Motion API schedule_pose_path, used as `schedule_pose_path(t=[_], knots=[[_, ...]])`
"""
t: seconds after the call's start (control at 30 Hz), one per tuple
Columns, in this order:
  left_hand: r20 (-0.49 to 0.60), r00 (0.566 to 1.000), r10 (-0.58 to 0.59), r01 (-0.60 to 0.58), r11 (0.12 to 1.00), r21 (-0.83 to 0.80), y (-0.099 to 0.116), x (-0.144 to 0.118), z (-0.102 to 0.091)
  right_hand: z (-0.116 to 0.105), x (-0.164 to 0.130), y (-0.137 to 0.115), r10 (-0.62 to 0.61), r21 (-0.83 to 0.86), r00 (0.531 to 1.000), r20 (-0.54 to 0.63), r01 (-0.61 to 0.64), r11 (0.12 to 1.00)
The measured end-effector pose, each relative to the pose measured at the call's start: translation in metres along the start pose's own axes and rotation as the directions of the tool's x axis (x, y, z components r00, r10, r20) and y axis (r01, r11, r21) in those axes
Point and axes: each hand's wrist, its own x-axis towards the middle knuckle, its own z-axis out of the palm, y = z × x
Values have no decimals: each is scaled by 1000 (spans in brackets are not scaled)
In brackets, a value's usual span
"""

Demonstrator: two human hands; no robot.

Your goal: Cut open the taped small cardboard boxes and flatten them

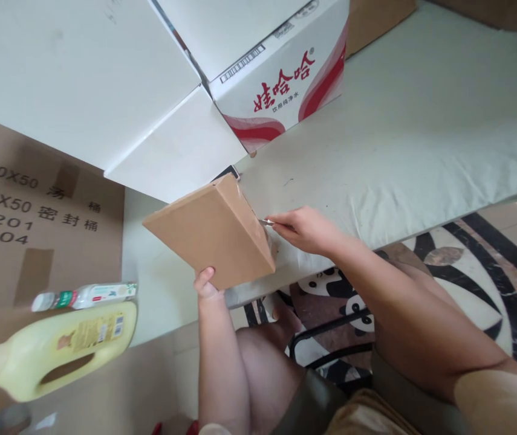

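A brown cardboard box (213, 235) is tilted up over the pale cloth-covered table, one narrow taped side facing right. My left hand (206, 284) grips its lower left edge, thumb on the near face and the other fingers hidden behind. At the taped side, my right hand (301, 229) pinches a small silvery metal tool (266, 222). The tool's tip points at the box's seam; whether it is a key or a small blade is too small to tell. A dark flat object (228, 173) partly shows behind the box's top corner.
White cartons (167, 139) and a red-and-white water carton (280, 90) stand beyond the box. On the left are a large printed brown carton (72, 229), a clear bottle (90, 296) and a pale yellow jug (63, 350). The table cloth (403, 133) extends right.
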Motion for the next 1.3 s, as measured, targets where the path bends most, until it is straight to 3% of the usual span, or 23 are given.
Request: schedule_pose_path(t=[0.2,0.33,0.47,0.7,0.83,0.93,1.07,1.2,1.3], knots=[[-17,997,70,-71,995,-64,7,1,4,4,4,-5,24,-22,997,74,-22,1000],[-6,991,132,-132,984,-122,11,2,5,3,3,-6,2,46,983,184,-10,999],[-4,991,130,-128,973,-193,11,3,5,-1,3,-8,7,70,966,257,-26,997],[52,998,37,-15,927,-374,20,12,3,4,-1,0,183,-239,905,383,-95,966],[114,994,4,37,933,-358,17,10,7,11,-3,10,177,-306,918,355,-65,950],[90,996,-15,43,949,-312,11,5,9,15,-4,16,162,-290,935,316,-67,955],[31,995,-91,95,971,-220,3,1,9,16,-2,20,133,-290,982,134,-90,953],[28,993,-113,116,982,-152,-1,0,8,12,-1,19,153,35,985,-75,-151,988],[20,988,-153,154,980,-127,-4,-1,7,13,-2,16,49,265,991,-125,-14,964]])
